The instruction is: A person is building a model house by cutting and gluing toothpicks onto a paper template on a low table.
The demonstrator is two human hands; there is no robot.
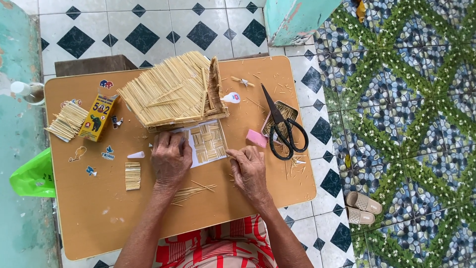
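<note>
A: What are the hands doing?

B: The left hand [171,158] is pressing flat, fingers spread, on the white sheet [194,149]. The right hand [249,168] is pinching the edge of the woven stick panel [209,141], just below the stick house [173,92].

A: Hazards?

B: Judging from the grip, the loose weave may be slipping apart if the sheet shifts (the scissors [283,130] and pink block [257,138] are lying near on the counter [99,208]).
</note>
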